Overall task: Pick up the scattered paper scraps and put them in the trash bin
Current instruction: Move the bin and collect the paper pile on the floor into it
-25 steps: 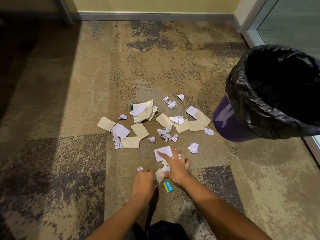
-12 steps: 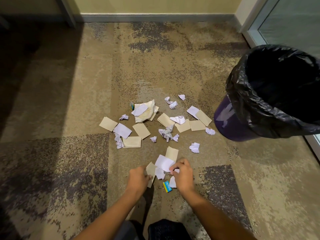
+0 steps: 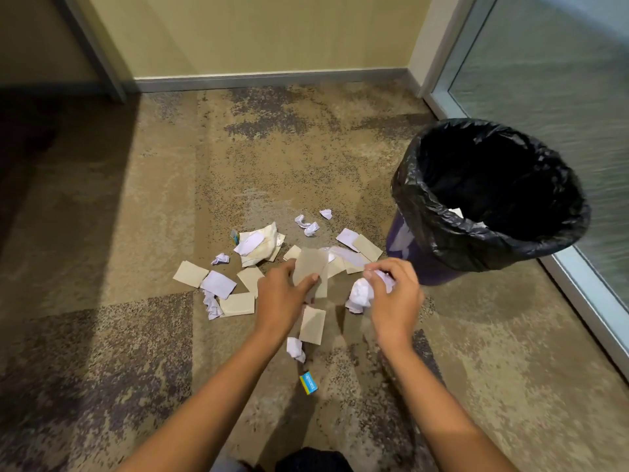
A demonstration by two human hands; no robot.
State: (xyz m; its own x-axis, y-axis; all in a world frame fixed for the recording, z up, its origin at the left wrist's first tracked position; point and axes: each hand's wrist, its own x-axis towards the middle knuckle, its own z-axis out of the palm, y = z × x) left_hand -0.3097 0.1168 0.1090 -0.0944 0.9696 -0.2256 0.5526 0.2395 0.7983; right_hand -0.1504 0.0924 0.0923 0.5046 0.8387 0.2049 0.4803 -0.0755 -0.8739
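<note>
Your left forearm (image 3: 211, 393) and right forearm (image 3: 439, 403) show bare for their whole visible length, the uncovered skin running from the bottom edge of the head view up to the wrists, and your left hand (image 3: 279, 301) and right hand (image 3: 394, 301) are bare as well. Low between your arms, at the bottom edge, shows a rounded patch of dark cloth (image 3: 313, 459), near black, with a thin sliver of grey cloth (image 3: 226, 466) just beside it on your left. Which garments these belong to cannot be told.
</note>
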